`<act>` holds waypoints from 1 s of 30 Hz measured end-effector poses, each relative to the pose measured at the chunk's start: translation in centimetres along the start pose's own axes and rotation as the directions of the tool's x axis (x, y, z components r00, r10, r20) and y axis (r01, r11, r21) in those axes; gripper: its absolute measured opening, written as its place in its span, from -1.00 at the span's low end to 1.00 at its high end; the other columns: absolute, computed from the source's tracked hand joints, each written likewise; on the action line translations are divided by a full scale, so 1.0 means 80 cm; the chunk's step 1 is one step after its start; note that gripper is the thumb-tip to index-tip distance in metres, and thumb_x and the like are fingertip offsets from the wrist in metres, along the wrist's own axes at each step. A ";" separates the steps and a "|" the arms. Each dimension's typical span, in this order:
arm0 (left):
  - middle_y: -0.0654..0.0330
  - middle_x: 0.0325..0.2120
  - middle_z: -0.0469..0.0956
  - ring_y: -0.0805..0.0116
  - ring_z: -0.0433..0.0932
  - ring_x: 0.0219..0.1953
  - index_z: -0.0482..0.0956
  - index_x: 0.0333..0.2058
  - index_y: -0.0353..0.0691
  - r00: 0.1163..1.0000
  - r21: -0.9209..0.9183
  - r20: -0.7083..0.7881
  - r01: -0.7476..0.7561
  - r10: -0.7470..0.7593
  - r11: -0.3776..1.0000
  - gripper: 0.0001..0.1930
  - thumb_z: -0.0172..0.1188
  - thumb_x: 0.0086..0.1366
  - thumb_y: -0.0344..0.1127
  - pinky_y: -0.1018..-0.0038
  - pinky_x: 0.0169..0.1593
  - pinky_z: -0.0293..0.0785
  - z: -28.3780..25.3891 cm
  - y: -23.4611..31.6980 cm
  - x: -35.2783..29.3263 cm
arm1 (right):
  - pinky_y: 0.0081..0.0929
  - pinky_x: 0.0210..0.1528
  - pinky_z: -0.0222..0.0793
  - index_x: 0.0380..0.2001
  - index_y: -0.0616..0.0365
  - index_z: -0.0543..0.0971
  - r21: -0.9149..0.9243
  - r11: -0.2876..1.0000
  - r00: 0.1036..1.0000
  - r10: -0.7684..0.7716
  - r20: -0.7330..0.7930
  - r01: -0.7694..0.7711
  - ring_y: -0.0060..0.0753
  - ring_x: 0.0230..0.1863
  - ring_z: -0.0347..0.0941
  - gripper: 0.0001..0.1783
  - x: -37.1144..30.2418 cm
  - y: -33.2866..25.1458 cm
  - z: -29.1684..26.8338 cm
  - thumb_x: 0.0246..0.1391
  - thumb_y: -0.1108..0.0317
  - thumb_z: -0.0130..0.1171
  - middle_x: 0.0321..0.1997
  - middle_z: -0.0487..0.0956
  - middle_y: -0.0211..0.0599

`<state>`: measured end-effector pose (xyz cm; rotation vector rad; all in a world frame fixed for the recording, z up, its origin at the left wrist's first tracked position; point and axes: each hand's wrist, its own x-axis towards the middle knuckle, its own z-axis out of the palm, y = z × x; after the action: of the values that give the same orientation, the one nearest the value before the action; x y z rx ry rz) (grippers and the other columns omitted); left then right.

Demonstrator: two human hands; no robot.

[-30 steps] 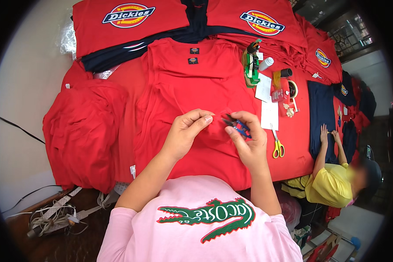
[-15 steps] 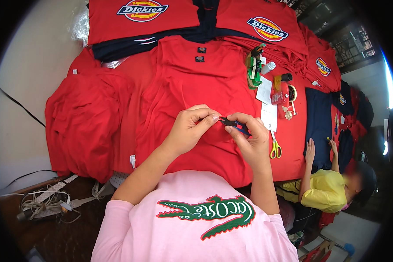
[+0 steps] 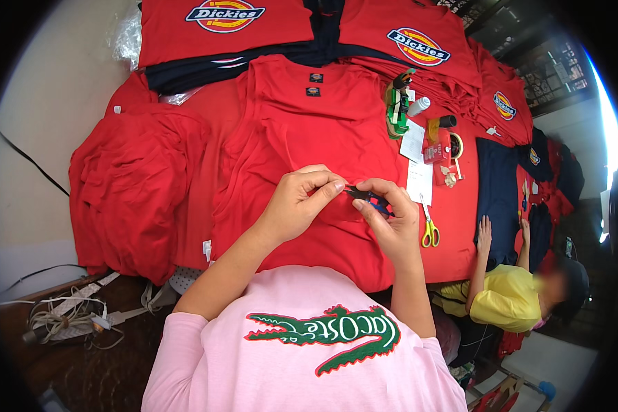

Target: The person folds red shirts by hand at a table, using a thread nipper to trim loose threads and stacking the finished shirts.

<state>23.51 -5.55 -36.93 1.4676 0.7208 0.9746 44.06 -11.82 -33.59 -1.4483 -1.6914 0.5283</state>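
Note:
My left hand (image 3: pixel 296 204) pinches a small bit of red fabric or thread between thumb and forefinger; which of the two is too small to tell. A pair of thread snips (image 3: pixel 359 193) with dark blades and a blue handle is gripped in my right hand (image 3: pixel 395 221). The blade tips point left and meet the left fingertips. Beneath both hands a sleeveless red garment (image 3: pixel 309 130) is spread on the table, with two small dark labels at its neck. Its cloth bunches up around my fingers.
Yellow-handled scissors (image 3: pixel 430 233), white papers (image 3: pixel 419 180), tape rolls (image 3: pixel 456 145) and a green tool (image 3: pixel 397 110) lie at the right. Crumpled red clothing (image 3: pixel 137 189) sits left; printed red shirts (image 3: pixel 226 41) line the far side. A co-worker (image 3: pixel 505 295) handles navy cloth.
My hands and the snips hold almost the same place. The view shifts slightly, moving things at the right a little left. The co-worker's far hand has moved slightly.

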 end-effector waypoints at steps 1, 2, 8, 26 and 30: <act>0.24 -0.39 0.57 0.51 0.48 -0.28 0.73 -0.15 -0.40 1.000 -0.001 -0.001 -0.002 0.002 1.000 -0.77 0.20 0.51 -0.33 0.52 -0.14 0.40 0.000 -0.001 0.000 | -0.43 -0.15 0.35 -0.13 0.11 0.69 0.004 1.000 1.000 0.005 0.001 -0.005 -0.39 -0.27 0.61 -0.68 0.000 0.001 0.000 0.01 0.45 0.51 -0.19 0.77 -0.39; 0.24 -0.38 0.57 0.51 0.48 -0.28 0.73 -0.15 -0.40 1.000 -0.002 -0.001 -0.005 0.005 1.000 -0.77 0.20 0.51 -0.33 0.52 -0.14 0.41 0.000 -0.001 0.000 | -0.42 -0.14 0.36 -0.13 0.11 0.69 0.008 1.000 1.000 0.010 0.003 -0.010 -0.38 -0.27 0.61 -0.68 0.000 0.001 0.001 0.01 0.46 0.51 -0.19 0.76 -0.39; 0.24 -0.39 0.56 0.51 0.48 -0.28 0.73 -0.15 -0.40 1.000 0.011 0.012 0.011 -0.012 1.000 -0.77 0.20 0.51 -0.34 0.52 -0.14 0.40 -0.002 0.001 -0.001 | -0.40 -0.09 0.43 -0.12 0.15 0.67 0.176 0.973 0.989 0.142 0.036 -0.146 -0.35 -0.23 0.60 -0.69 -0.005 0.005 0.005 0.03 0.49 0.48 -0.17 0.76 -0.33; 0.28 -0.42 0.52 0.55 0.42 -0.32 0.73 -0.18 -0.40 1.000 0.000 0.007 0.007 -0.007 1.000 -0.78 0.19 0.50 -0.35 0.53 -0.19 0.36 -0.007 -0.004 -0.002 | -0.57 0.02 0.52 -0.04 0.29 0.64 0.449 0.856 0.967 0.218 0.133 -0.255 -0.61 -0.07 0.58 -0.70 -0.004 0.016 0.010 0.15 0.59 0.40 -0.09 0.71 -0.35; 0.29 -0.41 0.52 0.55 0.43 -0.32 0.73 -0.18 -0.40 1.000 -0.022 -0.001 0.009 -0.009 1.000 -0.78 0.19 0.51 -0.35 0.54 -0.19 0.36 -0.007 -0.007 -0.002 | -0.55 0.02 0.52 -0.05 0.27 0.66 0.455 0.849 0.963 0.232 0.137 -0.269 -0.59 -0.07 0.59 -0.70 -0.003 0.012 0.011 0.13 0.58 0.42 -0.10 0.72 -0.35</act>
<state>23.02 -5.35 -37.55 1.4438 0.7143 0.9737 43.98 -11.60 -34.90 -1.2982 -1.3058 1.0738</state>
